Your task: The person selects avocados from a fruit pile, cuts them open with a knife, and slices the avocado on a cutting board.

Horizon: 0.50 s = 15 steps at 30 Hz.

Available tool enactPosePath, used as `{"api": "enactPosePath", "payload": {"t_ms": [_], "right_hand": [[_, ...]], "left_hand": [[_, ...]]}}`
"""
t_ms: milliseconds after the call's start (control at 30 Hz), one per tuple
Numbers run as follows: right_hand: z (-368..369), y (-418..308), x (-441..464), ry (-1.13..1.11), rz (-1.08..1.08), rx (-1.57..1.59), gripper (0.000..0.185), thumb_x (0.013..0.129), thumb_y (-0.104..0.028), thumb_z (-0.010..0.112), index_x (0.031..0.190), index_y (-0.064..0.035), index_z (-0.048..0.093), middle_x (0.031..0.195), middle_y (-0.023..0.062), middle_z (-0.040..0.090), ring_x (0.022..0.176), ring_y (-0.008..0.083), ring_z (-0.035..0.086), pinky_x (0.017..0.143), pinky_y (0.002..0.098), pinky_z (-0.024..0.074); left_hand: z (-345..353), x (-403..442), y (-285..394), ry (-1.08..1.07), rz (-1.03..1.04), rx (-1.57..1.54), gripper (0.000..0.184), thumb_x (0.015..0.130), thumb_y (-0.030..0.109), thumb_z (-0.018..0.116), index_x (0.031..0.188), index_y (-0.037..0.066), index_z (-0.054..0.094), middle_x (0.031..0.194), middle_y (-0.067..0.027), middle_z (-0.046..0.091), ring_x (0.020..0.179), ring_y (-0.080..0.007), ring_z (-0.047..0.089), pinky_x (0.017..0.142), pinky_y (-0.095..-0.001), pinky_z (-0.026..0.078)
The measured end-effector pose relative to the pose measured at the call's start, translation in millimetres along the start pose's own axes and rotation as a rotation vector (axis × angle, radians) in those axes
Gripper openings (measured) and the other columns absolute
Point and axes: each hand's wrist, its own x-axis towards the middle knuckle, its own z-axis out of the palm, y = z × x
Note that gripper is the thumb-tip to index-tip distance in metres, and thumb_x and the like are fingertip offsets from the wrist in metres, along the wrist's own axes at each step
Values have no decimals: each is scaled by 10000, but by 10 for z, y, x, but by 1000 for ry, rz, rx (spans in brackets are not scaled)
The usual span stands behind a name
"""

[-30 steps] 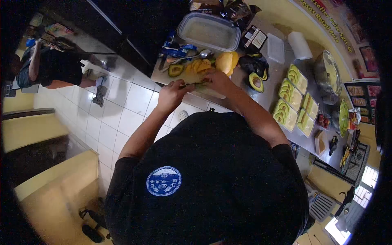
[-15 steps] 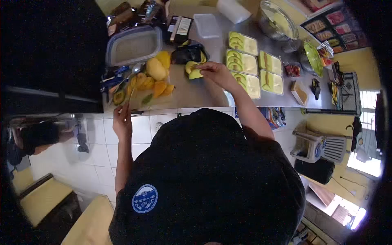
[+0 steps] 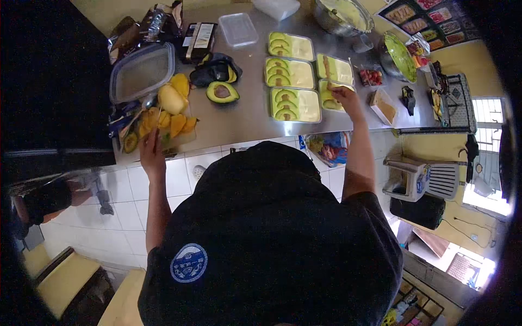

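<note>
My left hand (image 3: pixel 153 153) is closed around a thin knife (image 3: pixel 159 117), over cut mango pieces (image 3: pixel 178 124) at the counter's front left. My right hand (image 3: pixel 347 101) reaches to the nearest container of the right column, fingers pinched on an avocado slice (image 3: pixel 329 100) at its left side. Part of that slice is hidden by the fingers. Left of there, three containers (image 3: pixel 309 106) hold pale cream with a row of avocado slices along one side. An avocado half with its pit (image 3: pixel 222 93) lies cut side up beside dark avocado peels (image 3: pixel 213 70).
A peeled mango (image 3: pixel 172 100) and a large plastic tub (image 3: pixel 116 81) are at the left. Behind stand an empty clear container (image 3: pixel 237 30) and a metal bowl (image 3: pixel 343 16). Strawberries (image 3: pixel 371 77) and a green-filled bowl (image 3: pixel 398 57) are at the right.
My right hand has moved right from the avocado half to the nearest right-hand container. The avocado half now shows its pit. My left hand stays by the mango with the knife; the view has shifted.
</note>
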Motion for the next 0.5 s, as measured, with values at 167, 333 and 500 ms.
{"api": "enactPosePath", "payload": {"t_ms": [167, 333, 500], "right_hand": [[3, 116, 64, 92, -60, -104, 201, 852, -129, 690, 1024, -25, 697, 919, 114, 712, 826, 194, 669, 752, 317, 521], [83, 190, 60, 288, -203, -326, 265, 790, -165, 737, 1038, -81, 697, 913, 125, 686, 847, 264, 655, 767, 372, 518], [339, -600, 58, 477, -126, -426, 337, 795, -187, 722, 1119, -113, 663, 997, 125, 652, 910, 275, 633, 788, 387, 509]], "left_hand": [[-17, -20, 108, -32, -78, -153, 343, 897, 51, 598, 1238, 59, 634, 1251, -137, 629, 1196, -312, 546, 1032, -389, 397], [-156, -112, -93, 47, 24, -68, 334, 917, 77, 601, 1248, 83, 634, 1150, -141, 611, 1055, -269, 605, 912, -333, 476], [-413, -182, -247, 53, -167, -92, 331, 904, 109, 628, 1234, 128, 652, 1136, -139, 612, 1025, -278, 617, 862, -347, 496]]}}
